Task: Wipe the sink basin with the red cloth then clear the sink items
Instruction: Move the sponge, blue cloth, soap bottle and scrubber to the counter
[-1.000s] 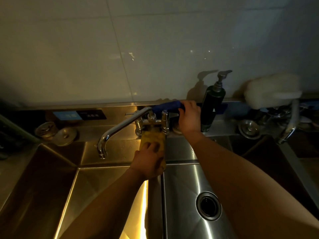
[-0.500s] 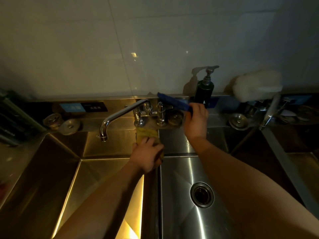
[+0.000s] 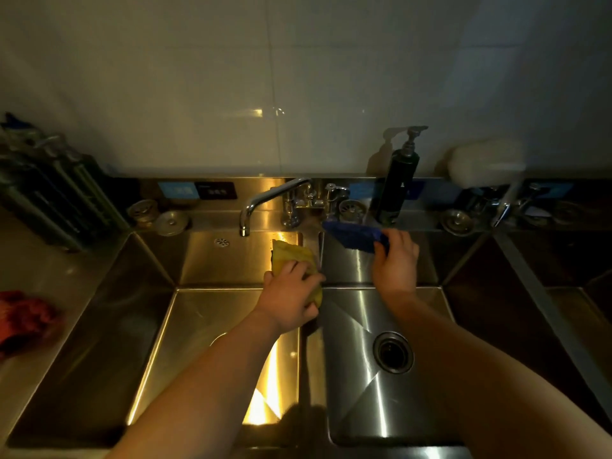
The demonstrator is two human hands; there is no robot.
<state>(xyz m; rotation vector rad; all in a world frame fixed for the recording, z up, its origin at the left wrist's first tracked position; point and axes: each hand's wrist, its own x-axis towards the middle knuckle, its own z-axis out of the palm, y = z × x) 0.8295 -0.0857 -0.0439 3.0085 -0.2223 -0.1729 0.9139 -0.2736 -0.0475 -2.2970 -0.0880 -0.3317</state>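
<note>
Both hands have come down off the tap ledge since a moment ago, each bringing its item lower, toward the divider between the basins. Far left, I see the red cloth (image 3: 25, 318) crumpled in a loose, blurred heap on the steel desk (image 3: 49, 270) beside the left basin, well apart from either hand. Next comes the left basin (image 3: 205, 326), its floor glaring with yellow reflection, and the curved faucet (image 3: 265, 202) above its back wall. My left hand (image 3: 291, 298) sits at the divider with its fingers closed on a yellow sponge (image 3: 291, 255) that sticks up past the knuckles. Just right, my right hand (image 3: 395, 263) has its fingers pinched on the end of a blue cloth (image 3: 352, 235), held flat above the right basin's (image 3: 357, 376) back wall. Behind it stands a dark pump bottle (image 3: 397, 183) on the ledge.
</note>
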